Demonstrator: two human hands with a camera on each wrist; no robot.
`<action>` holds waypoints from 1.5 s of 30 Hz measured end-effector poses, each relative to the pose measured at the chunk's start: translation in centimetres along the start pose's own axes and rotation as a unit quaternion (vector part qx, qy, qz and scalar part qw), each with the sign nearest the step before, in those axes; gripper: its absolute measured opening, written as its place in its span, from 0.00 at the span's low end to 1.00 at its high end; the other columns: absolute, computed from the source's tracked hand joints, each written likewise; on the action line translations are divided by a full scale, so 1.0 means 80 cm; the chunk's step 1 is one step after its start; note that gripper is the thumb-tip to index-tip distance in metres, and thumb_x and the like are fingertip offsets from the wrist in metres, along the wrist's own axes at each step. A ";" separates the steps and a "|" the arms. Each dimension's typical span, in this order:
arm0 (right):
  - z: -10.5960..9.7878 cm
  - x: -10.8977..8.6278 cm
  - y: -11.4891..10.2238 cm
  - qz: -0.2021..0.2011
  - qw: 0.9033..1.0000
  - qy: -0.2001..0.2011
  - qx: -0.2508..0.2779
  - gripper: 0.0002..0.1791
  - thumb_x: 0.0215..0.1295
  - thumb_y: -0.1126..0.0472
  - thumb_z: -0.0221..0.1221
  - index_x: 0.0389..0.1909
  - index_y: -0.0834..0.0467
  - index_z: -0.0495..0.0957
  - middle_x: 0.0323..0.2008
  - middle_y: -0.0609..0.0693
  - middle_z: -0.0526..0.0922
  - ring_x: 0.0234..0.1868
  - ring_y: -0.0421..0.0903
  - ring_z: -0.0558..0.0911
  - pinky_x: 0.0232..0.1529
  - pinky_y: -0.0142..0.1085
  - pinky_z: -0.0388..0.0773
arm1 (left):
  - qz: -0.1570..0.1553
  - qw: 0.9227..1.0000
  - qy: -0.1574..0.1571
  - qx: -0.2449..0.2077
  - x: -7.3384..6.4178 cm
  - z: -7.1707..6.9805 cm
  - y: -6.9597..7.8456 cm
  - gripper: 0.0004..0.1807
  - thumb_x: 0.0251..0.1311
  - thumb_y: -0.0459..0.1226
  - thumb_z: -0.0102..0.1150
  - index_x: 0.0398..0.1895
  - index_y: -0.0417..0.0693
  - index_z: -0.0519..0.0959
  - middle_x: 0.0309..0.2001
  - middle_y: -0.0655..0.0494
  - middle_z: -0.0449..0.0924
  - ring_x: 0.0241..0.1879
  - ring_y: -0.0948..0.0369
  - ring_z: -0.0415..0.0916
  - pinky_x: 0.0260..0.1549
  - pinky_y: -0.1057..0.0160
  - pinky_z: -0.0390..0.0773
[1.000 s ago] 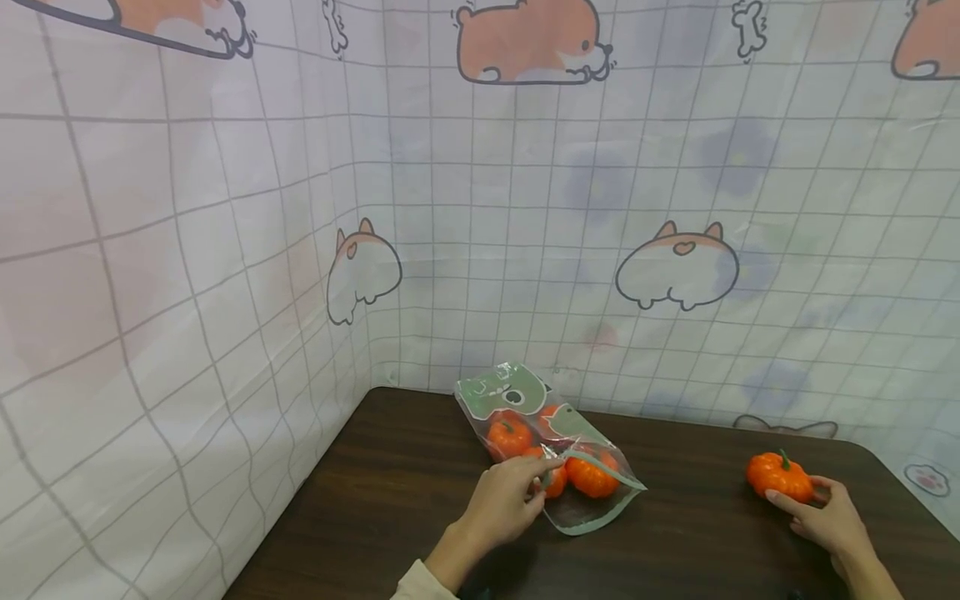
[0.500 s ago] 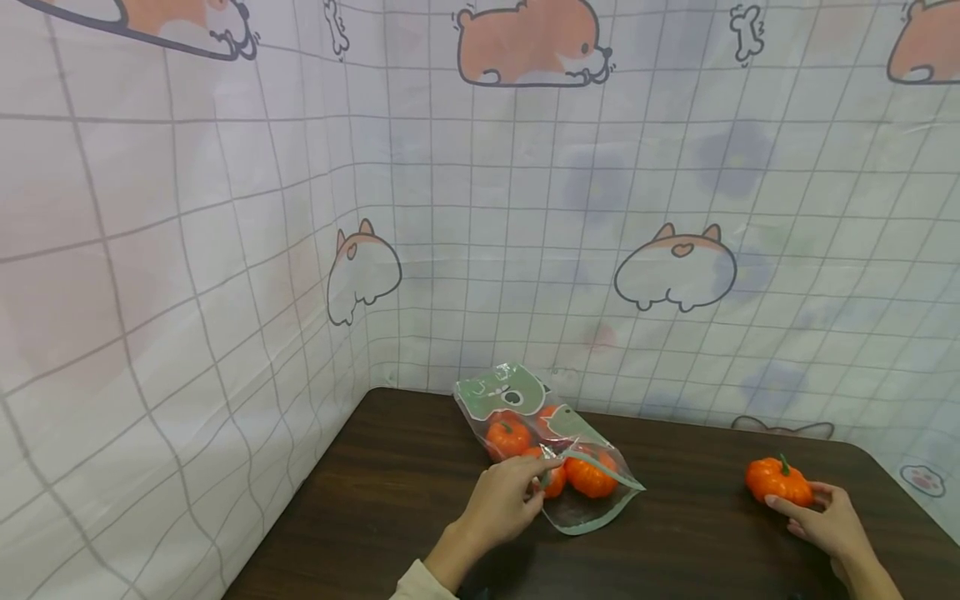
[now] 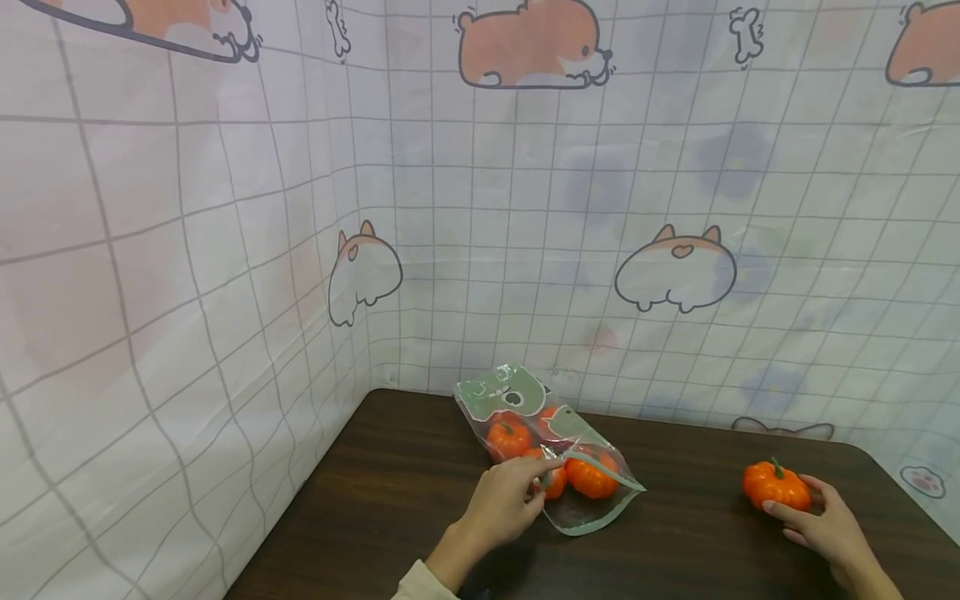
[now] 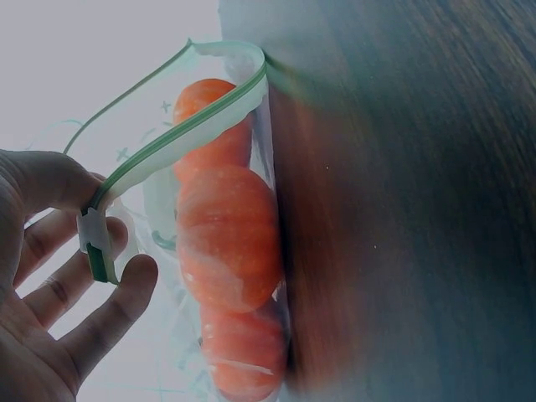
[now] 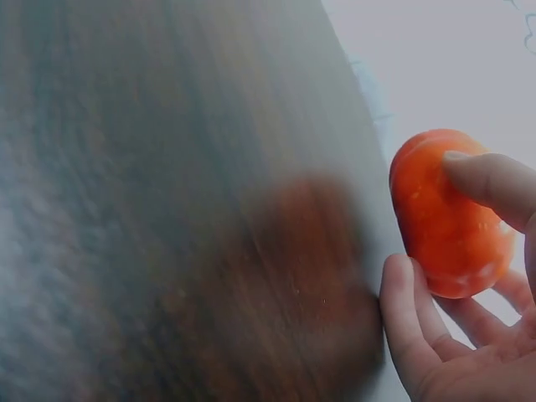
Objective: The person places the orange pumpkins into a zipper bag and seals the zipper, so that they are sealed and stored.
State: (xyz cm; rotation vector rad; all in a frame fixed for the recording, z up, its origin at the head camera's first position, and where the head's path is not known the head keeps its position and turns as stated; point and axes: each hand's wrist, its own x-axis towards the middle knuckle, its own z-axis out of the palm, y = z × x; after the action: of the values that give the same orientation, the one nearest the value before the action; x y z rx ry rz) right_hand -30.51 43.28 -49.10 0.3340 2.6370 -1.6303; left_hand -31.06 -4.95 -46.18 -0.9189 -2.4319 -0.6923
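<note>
Pumpkin (image 3: 776, 485), loose, sits at the table's (image 3: 390, 500) 3 o'clock edge, cupped by the right hand (image 3: 821, 521), thumb on top and fingers curled beneath it in the wrist view (image 5: 448, 226). Left hand (image 3: 498, 504) pinches the zip rim of the bag (image 3: 555, 450) at table centre, holding the mouth (image 4: 180, 100) partly open; several pumpkins already lie inside (image 4: 226, 243). Risks, as judged: the smooth round pumpkin may slip from so light a hold and roll off the near edge; the narrow mouth may catch it, or sag shut if the pinch loosens; tilting the bag may spill its contents. Surface: dark wood-grain table. Surround: a gridded cartoon-dog curtain (image 3: 525, 208) from 9 to 3 o'clock.
</note>
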 end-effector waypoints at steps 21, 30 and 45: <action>0.030 -0.030 -0.028 -0.089 0.994 -0.006 -0.065 0.53 0.71 0.51 0.63 0.76 0.75 0.39 0.66 0.81 0.54 0.45 0.41 0.80 0.42 0.36 0.86 | -0.002 1.000 -0.005 0.000 -0.001 0.000 0.000 0.27 0.58 0.32 0.67 0.62 0.60 0.82 0.46 0.65 0.87 0.34 0.74 0.78 0.33 0.74 0.76; 0.057 -0.047 -0.052 -0.115 0.990 -0.022 -0.076 0.48 0.70 0.53 0.64 0.75 0.72 0.45 0.66 0.79 0.61 0.43 0.39 0.82 0.39 0.37 0.85 | 0.004 1.000 -0.001 0.000 0.000 0.000 -0.001 0.27 0.58 0.32 0.67 0.62 0.59 0.82 0.45 0.65 0.86 0.34 0.73 0.77 0.33 0.75 0.75; 0.098 -0.077 -0.084 -0.172 0.981 -0.079 -0.031 0.42 0.67 0.59 0.66 0.74 0.64 0.53 0.69 0.73 0.63 0.45 0.31 0.83 0.42 0.35 0.83 | 0.000 1.000 -0.002 0.000 0.000 -0.002 0.001 0.27 0.59 0.32 0.68 0.62 0.59 0.82 0.49 0.64 0.87 0.34 0.73 0.78 0.33 0.73 0.76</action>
State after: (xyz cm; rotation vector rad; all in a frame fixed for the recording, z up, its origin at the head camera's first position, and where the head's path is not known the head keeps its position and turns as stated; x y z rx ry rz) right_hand -26.56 32.41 -45.88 -0.2605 2.7269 -1.5716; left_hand -30.95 -4.95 -46.05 -0.9216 -2.4358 -0.6912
